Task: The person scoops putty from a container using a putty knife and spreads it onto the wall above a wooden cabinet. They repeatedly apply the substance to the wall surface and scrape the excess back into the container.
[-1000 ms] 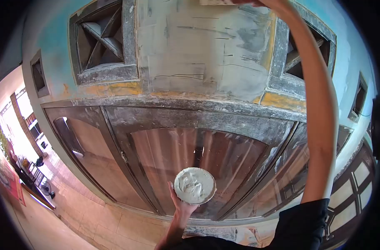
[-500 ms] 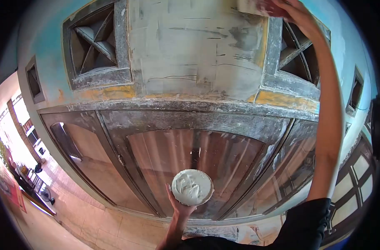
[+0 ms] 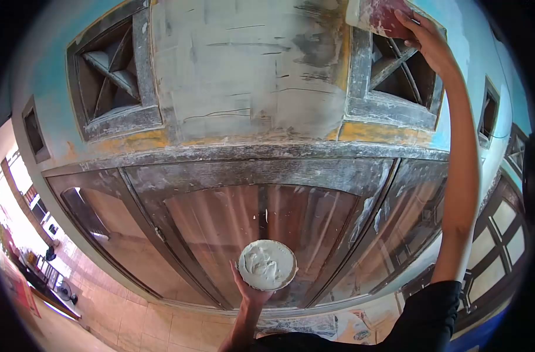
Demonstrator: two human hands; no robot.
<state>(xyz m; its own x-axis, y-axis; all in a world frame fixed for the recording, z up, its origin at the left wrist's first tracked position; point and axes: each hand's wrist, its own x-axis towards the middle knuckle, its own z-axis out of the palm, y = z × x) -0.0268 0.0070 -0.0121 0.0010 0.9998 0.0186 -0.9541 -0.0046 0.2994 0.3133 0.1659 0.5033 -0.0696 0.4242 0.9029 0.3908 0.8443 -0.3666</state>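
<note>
While pressed flat to the upper wall at one o'clock, partly cut off by the edge of view, showed as a broad scraper (image 3: 377, 16), its blade stained red and smeared pale. Gripped by the right hand (image 3: 425, 38), with fingers curled over the back edge and the arm at full stretch overhead. Judged to be mid-spread: working filler onto the grey skimmed patch (image 3: 250, 64) at twelve o'clock, between the left vent (image 3: 112, 73) at ten o'clock and the right vent (image 3: 396, 76) just under the blade. Cupped from beneath in the left hand (image 3: 250, 288) at six o'clock, well apart from the scraper: a round dish of white filler (image 3: 267, 265), fairly full and roughly level, with fingers wrapped under its rim. Set behind the dish, the dusty glazed doors (image 3: 314, 223) and their streaked frame; farther out, at seven o'clock, pale floor tiles (image 3: 150, 317). Called next, by this reading, for a steady drag of the blade across the patch at a shallow angle and even pressure, clear of the vent's frame, then for a reach down to the dish once the blade ran dry, with the dish held level throughout.
</note>
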